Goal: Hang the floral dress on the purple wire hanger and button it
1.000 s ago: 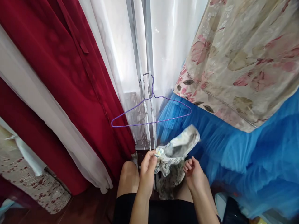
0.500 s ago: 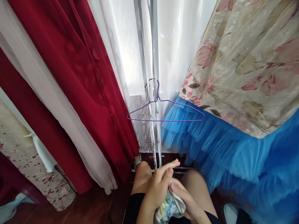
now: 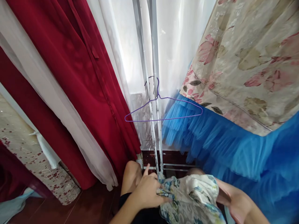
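Note:
A white cloth with a blue, yellow and green floral print (image 3: 187, 199) is spread over my lap between my two hands. My left hand (image 3: 148, 189) grips its left edge, with the index finger pointing up and the other fingers closed on the fabric. On the right, my right hand (image 3: 224, 191) holds the cloth from behind, and the fabric covers its fingers. Some folds bunch up near the right hand. What kind of item the cloth is, I cannot tell.
A purple wire hanger (image 3: 163, 119) hangs ahead on a metal rack (image 3: 153, 93). Red gowns (image 3: 93, 102) hang at the left. A blue tulle skirt (image 3: 221, 146) and a floral beige garment (image 3: 252, 68) hang at the right. Dark red tiles (image 3: 93, 205) cover the floor.
The cloth was bunched small between my two hands held together. My hands have moved apart, right hand to the right, and the cloth is opened out between them.

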Demonstrator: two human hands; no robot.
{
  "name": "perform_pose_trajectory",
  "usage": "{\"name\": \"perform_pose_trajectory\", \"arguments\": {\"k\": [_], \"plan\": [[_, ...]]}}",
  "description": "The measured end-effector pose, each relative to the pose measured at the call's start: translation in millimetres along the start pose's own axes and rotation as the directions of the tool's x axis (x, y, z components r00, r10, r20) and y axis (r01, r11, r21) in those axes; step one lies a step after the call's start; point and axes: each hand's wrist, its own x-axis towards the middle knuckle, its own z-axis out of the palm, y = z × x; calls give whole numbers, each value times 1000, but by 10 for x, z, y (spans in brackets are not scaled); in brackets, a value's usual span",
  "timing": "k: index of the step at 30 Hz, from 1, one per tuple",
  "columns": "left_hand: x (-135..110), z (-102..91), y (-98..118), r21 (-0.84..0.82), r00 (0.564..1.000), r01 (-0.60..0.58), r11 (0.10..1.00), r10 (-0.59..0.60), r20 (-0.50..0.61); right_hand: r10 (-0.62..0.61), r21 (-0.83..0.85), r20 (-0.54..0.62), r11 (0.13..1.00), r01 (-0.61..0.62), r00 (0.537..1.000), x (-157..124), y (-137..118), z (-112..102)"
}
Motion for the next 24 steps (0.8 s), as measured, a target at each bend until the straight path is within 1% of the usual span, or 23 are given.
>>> {"name": "perform_pose_trajectory", "arguments": {"k": [2, 3, 4, 6, 7, 8, 9, 10, 11, 13, 14, 15, 17, 19, 20, 22, 24], "plan": [[12, -264, -185, 16, 1000, 3, 1000, -3, 7, 54, -126, 10, 991, -53, 998, -12, -230, -114], [14, -400, -286, -5, 1000, 7, 1000, -7, -10, 87, -195, -10, 977, -87, 996, 7, -338, -152], [16, -539, -385, -24, 999, 11, 1000, -12, -34, 95, -260, -66, 959, -109, 993, 47, -442, -174], [32, -830, -552, -24, 995, 19, 1000, -21, -95, 52, -408, -180, 905, -123, 982, 201, -637, -168], [51, -984, -614, 11, 991, 22, 1000, -20, -134, -3, -492, -212, 864, -104, 977, 316, -727, -148], [78, -1145, -657, 68, 982, 31, 997, -18, -188, -56, -582, -207, 810, -77, 977, 454, -813, -125], [115, -1310, -684, 139, 970, 52, 989, -16, -243, -124, -663, -176, 749, -24, 976, 612, -893, -106], [160, -1476, -694, 213, 957, 84, 974, -19, -291, -214, -734, -153, 679, 34, 965, 783, -965, -95], [213, -1639, -690, 279, 946, 123, 953, -27, -324, -302, -798, -137, 598, 76, 944, 962, -1030, -95], [337, -1940, -658, 379, 944, 192, 905, -65, -325, -441, -894, -110, 435, 105, 891, 1315, -1132, -120], [405, -2069, -638, 411, 948, 217, 886, -91, -304, -473, -929, -92, 357, 96, 876, 1476, -1168, -138], [474, -2179, -620, 433, 950, 238, 869, -116, -288, -483, -956, -67, 282, 82, 873, 1619, -1193, -154], [610, -2336, -592, 471, 947, 269, 840, -140, -290, -449, -991, -25, 130, 38, 893, 1839, -1203, -165], [734, -2411, -564, 503, 938, 263, 823, -96, -333, -402, -1000, -16, -5, -20, 915, 1962, -1163, -142], [788, -2423, -544, 520, 933, 249, 817, -57, -356, -390, -998, -23, -51, -46, 921, 1992, -1127, -120], [875, -2418, -482, 550, 918, 223, 805, 17, -397, -390, -993, -36, -92, -78, 920, 2005, -1043, -62], [931, -2406, -401, 571, 890, 228, 788, 68, -450, -393, -995, -25, -80, -61, 919, 1983, -965, 7]]}}
